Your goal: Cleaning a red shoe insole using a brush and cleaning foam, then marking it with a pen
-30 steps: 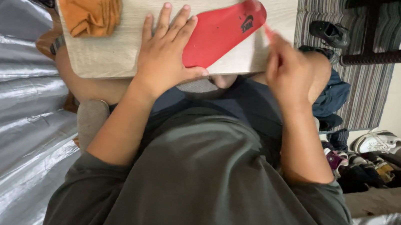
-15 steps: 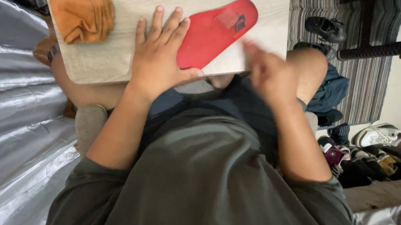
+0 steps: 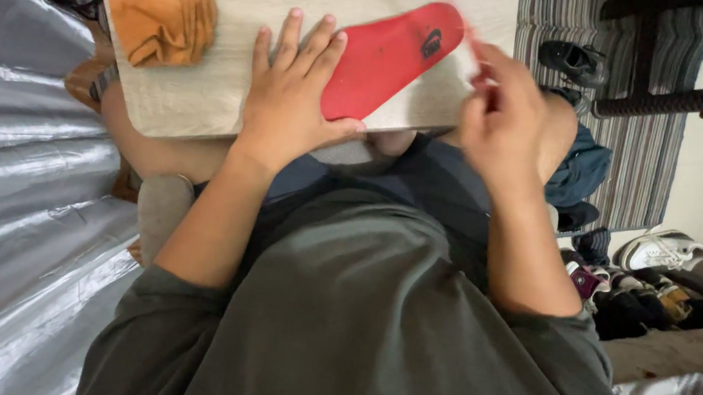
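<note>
Desk [image 3: 229, 113]: left hand [image 3: 292, 98] flat, fingers spread, pinning red insole [image 3: 390, 56]. Right hand [image 3: 501, 122] at 3 o'clock, pinching blurred thin tool [image 3: 457, 7]. Orange cloth [image 3: 161, 12] at 10 o'clock.

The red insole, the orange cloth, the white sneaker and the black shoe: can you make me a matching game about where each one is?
1 red insole
2 orange cloth
3 white sneaker
4 black shoe

A on the striped rug
B under the left hand
C far left of the wooden board
D in the shoe pile, right

Pairs: 1-B, 2-C, 3-D, 4-A
</note>
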